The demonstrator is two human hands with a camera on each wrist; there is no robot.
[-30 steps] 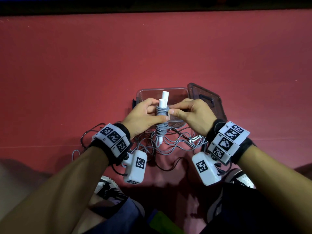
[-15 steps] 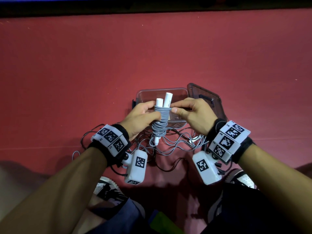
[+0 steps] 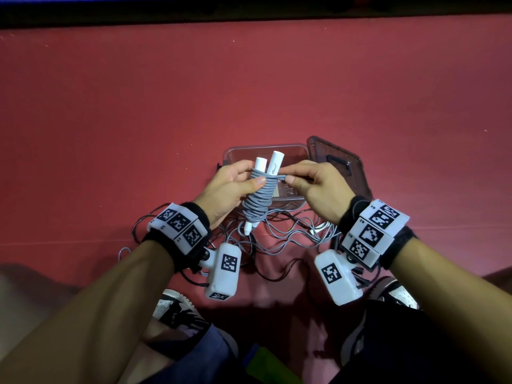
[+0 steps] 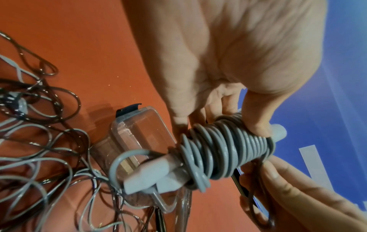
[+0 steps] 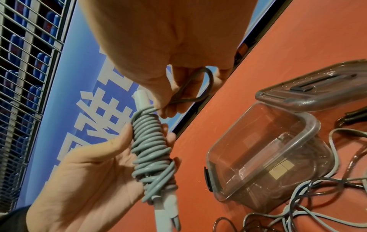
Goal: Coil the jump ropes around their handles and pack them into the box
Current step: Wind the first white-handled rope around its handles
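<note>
My left hand [image 3: 227,187] grasps the coiled jump rope [image 3: 259,200], held tilted above the clear box [image 3: 241,151]. My right hand [image 3: 315,187] pinches the last loop [image 5: 198,87], probably the rope's end. More ropes [image 3: 291,234] lie tangled on the floor.

Legible markings are few. The right wristband [image 3: 374,234] carries square black-and-white coded tags with small characters beside them, too small to read reliably. The blue banner [image 5: 93,100], left of centre in the right wrist view, shows large white characters, cropped and partly hidden. A white handle [image 3: 274,164] bears a small dark logo.
</note>
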